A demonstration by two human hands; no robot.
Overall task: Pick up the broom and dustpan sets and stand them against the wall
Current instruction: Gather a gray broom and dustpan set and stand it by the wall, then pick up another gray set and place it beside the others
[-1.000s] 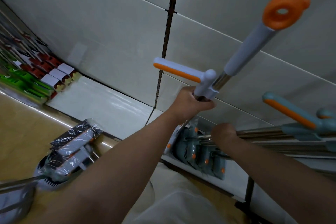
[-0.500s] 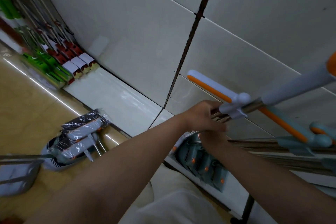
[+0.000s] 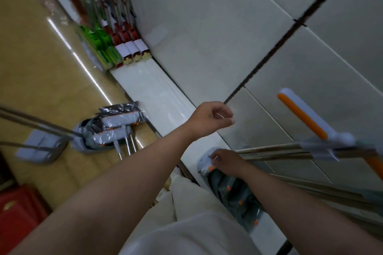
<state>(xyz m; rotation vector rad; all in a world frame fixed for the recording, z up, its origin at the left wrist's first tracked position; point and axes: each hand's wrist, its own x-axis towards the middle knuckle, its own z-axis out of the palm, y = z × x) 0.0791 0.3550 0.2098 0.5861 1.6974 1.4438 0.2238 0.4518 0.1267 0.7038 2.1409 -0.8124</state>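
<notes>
Several broom and dustpan sets (image 3: 279,152) lean on the tiled wall (image 3: 207,27), with steel poles and orange-striped handles; a plastic-wrapped set (image 3: 112,128) lies on the glossy floor (image 3: 41,68). Left hand (image 3: 211,120) hovers empty, fingers loosely curled; right hand (image 3: 224,162) curls at the poles, perhaps gripping, too blurred to tell.

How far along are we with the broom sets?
Done: several broom sets lean on the wall at right. In hand: the right hand is at their handles, grip unclear; the left hand is empty. Left: a wrapped set and a grey dustpan sit on the floor.
</notes>
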